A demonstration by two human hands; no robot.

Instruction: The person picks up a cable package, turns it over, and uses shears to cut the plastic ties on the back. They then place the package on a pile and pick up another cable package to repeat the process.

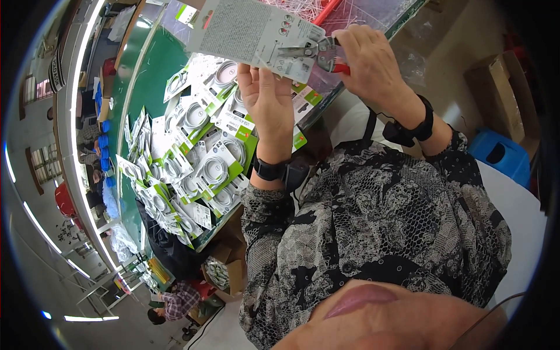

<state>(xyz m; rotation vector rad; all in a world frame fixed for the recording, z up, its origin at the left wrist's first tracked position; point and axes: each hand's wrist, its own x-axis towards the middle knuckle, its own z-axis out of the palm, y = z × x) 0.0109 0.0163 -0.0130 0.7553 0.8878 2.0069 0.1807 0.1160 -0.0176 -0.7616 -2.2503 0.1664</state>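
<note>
My left hand grips the lower edge of a grey and white packaging card, its thumb pressed on the face. Small print and little icons cover that face, and a hang slot shows near its far left end. In my right hand are red-handled pliers, fingers wrapped round the handles. The metal jaws lie across the card's right part; whether they grip anything there I cannot tell. Just below my left hand spreads a heap of carded cable packs, green and white, each with a coiled pale cable.
Thin clear plastic strands lie at the table's far side beside a red rod. The green tabletop runs off to the left. A blue plastic stool and a cardboard box stand right. Another person is at the lower left.
</note>
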